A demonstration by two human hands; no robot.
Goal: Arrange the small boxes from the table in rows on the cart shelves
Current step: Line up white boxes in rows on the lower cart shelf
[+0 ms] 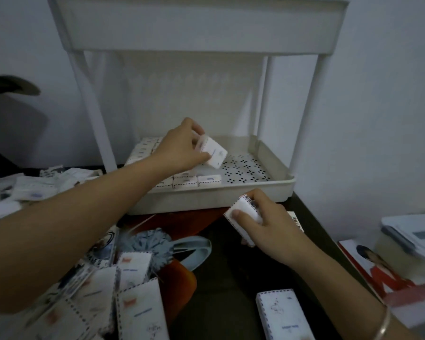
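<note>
The left hand (182,149) pinches a small white cardboard box with a striped edge (215,153), tilted, above the perforated floor of the white plastic cart's lower shelf (231,195). Rows of matching boxes (196,180) fill the shelf's left part. The right hand (270,222) grips a second small white box (243,212) over the dark table (231,278), just before the shelf's front rim. More loose boxes (133,290) lie heaped on the table at the lower left.
</note>
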